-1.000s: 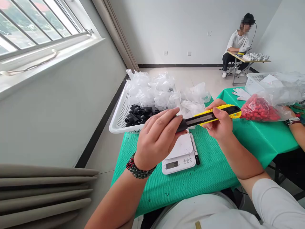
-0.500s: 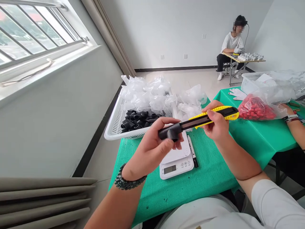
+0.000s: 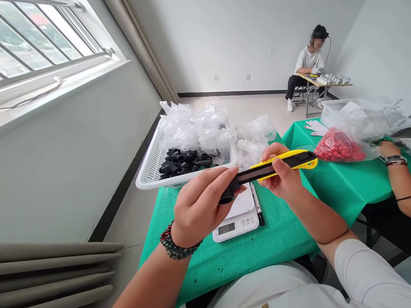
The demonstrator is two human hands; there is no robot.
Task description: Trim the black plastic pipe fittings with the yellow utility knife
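Black tubular fitting [image 3: 227, 197] in the left hand [image 3: 201, 201], fingers wrapped over it, one round opening visible below. Yellow-and-black utility knife [image 3: 285, 166] in the right hand [image 3: 284, 175], clamped between thumb and fingers, tilted, with the blade end toward the left hand and against the fitting; exact point of contact hidden by the fingers. Beaded bracelet [image 3: 180, 248] around the left wrist. Below the two hands, on a green-covered worktop [image 3: 237, 263], a white digital scale [image 3: 236, 226], partly covered from view; just beside it, to the right, a black-capped marker [image 3: 257, 205]. At the far left of the same worktop, a white slotted basket [image 3: 153, 184] with loose black fittings [image 3: 183, 162] at the near side and clear plastic bags [image 3: 192, 124] piled behind. To the right, on a second green-covered surface [image 3: 349, 184], a bag of red pieces [image 3: 340, 146], a white glove [image 3: 316, 127] and another basket [image 3: 329, 112]; near the bag, another person's forearm [image 3: 400, 179]. In the background, a seated person [image 3: 308, 62] at a small table [image 3: 345, 84] bearing white pieces [image 3: 334, 79]
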